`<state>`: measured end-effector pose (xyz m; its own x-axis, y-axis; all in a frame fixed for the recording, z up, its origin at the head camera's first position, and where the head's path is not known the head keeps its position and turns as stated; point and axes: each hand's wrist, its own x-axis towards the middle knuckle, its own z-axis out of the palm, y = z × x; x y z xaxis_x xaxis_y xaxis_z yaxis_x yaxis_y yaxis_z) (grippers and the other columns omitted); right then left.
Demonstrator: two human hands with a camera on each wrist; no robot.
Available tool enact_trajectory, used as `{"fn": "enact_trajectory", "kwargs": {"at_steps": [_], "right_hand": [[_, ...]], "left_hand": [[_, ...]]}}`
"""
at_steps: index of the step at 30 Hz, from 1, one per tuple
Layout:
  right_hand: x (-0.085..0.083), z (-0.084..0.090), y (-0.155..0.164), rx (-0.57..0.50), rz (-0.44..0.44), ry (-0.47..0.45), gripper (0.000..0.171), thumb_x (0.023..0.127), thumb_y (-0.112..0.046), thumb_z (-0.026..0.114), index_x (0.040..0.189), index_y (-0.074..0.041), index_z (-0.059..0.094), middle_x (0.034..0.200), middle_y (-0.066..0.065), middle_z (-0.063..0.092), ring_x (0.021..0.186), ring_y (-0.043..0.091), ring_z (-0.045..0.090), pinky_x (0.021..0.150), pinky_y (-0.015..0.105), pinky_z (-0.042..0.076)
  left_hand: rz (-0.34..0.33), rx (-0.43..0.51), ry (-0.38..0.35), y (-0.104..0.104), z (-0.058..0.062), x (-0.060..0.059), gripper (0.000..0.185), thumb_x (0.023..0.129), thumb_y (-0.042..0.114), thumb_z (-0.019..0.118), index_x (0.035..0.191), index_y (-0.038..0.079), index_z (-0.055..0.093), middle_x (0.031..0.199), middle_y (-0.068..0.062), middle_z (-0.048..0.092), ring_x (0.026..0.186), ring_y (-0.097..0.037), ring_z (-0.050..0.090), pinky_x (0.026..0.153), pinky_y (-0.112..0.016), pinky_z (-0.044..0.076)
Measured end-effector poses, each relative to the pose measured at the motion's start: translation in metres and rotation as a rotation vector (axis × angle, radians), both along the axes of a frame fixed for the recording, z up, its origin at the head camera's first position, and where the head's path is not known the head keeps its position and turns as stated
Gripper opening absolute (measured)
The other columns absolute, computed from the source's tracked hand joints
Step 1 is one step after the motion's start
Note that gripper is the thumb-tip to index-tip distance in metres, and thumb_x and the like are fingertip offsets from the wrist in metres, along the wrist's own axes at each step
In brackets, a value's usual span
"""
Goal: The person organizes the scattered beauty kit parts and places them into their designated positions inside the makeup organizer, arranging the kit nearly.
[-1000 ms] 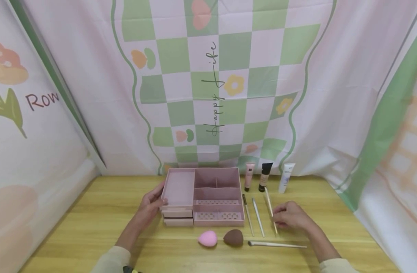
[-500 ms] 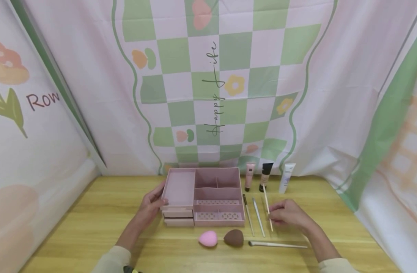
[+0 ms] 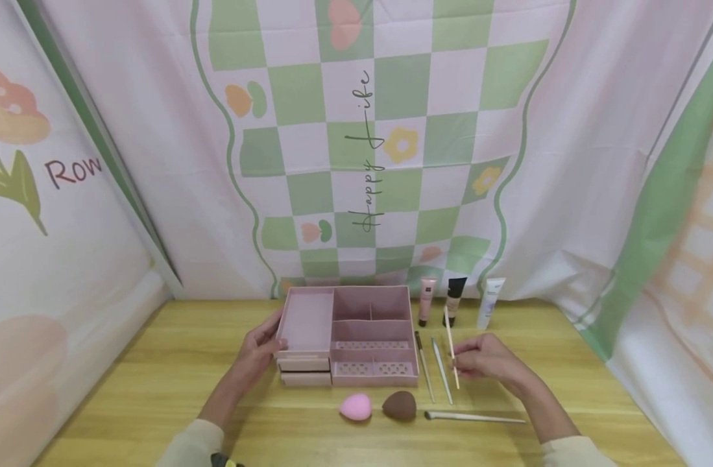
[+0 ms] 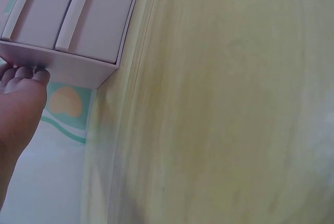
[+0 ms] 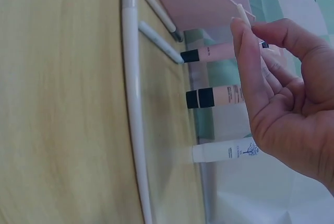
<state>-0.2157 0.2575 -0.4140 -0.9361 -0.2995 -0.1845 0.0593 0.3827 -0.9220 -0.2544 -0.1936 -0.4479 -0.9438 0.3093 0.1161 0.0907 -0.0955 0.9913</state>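
My left hand (image 3: 255,350) holds the left side of a pink desktop organizer (image 3: 306,321), thumb over its front corner. In the left wrist view, fingers of this hand (image 4: 23,109) touch the side wall below two drawer fronts (image 4: 99,20). My right hand (image 3: 487,357) pinches a thin cream stick (image 3: 448,331) between thumb and fingertips, raised over the table and tilted. Only a pale end of the stick (image 5: 243,15) shows in the right wrist view. Just left of that hand lie a white pencil-like stick (image 3: 442,370) and a slim brush (image 3: 424,366) with a dark end.
Behind stand a pink tube (image 3: 427,301), a black-topped beige tube (image 3: 454,299) and a white tube (image 3: 490,303). In front lie a pink makeup sponge (image 3: 356,408), a brown one (image 3: 399,406) and a long makeup brush (image 3: 475,418). A checked curtain (image 3: 368,162) hangs behind.
My right hand has lifted the cream stick and carried it left and slightly back, toward the organizer. The left hand keeps its place.
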Motion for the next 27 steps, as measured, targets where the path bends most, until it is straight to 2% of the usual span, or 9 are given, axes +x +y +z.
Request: {"fn": "enact_trajectory", "kwargs": {"at_steps": [4, 11, 16, 23, 27], "right_hand": [[-0.001, 0.005, -0.004, -0.007, 0.014, 0.005, 0.047, 0.088, -0.011, 0.062, 0.122, 0.021, 0.052, 0.098, 0.015, 0.073, 0.082, 0.012, 0.070, 0.080, 0.027, 0.063], [-0.005, 0.012, -0.011, -0.066, 0.062, 0.019, 0.049, 0.088, -0.011, 0.062, 0.122, 0.022, 0.051, 0.098, 0.007, 0.075, 0.086, 0.010, 0.070, 0.083, 0.026, 0.062], [-0.007, 0.015, -0.020, -0.092, 0.064, 0.025, 0.048, 0.088, -0.009, 0.062, 0.123, 0.022, 0.050, 0.096, 0.000, 0.074, 0.085, 0.008, 0.069, 0.084, 0.027, 0.062], [-0.010, 0.019, -0.033, -0.103, 0.049, 0.013, 0.049, 0.088, -0.008, 0.062, 0.125, 0.021, 0.049, 0.097, 0.002, 0.074, 0.085, 0.009, 0.069, 0.085, 0.030, 0.063], [-0.012, 0.021, -0.039, -0.105, 0.055, 0.019, 0.049, 0.088, -0.009, 0.062, 0.125, 0.021, 0.049, 0.094, 0.001, 0.073, 0.083, 0.007, 0.068, 0.083, 0.028, 0.063]], "left_hand": [[0.008, 0.001, -0.016, 0.000, 0.001, 0.000, 0.075, 0.091, 0.001, 0.051, 0.156, 0.004, 0.014, 0.167, -0.010, 0.007, 0.155, -0.027, 0.006, 0.119, -0.029, 0.020], [-0.028, 0.051, 0.018, -0.001, -0.001, -0.001, 0.074, 0.091, -0.002, 0.049, 0.154, -0.002, 0.012, 0.166, -0.017, 0.003, 0.153, -0.033, 0.003, 0.107, -0.008, 0.037], [-0.044, 0.062, 0.030, -0.002, -0.002, -0.001, 0.074, 0.091, -0.002, 0.049, 0.154, -0.004, 0.011, 0.165, -0.019, 0.002, 0.153, -0.034, 0.002, 0.103, -0.005, 0.040], [-0.069, 0.059, 0.061, -0.003, -0.005, -0.003, 0.074, 0.091, -0.002, 0.050, 0.154, -0.004, 0.011, 0.165, -0.020, 0.002, 0.152, -0.035, 0.002, 0.107, -0.008, 0.034], [-0.049, 0.036, 0.052, -0.002, -0.004, -0.003, 0.074, 0.091, -0.001, 0.051, 0.154, -0.002, 0.014, 0.166, -0.018, 0.005, 0.153, -0.033, 0.004, 0.109, -0.009, 0.031]]}}
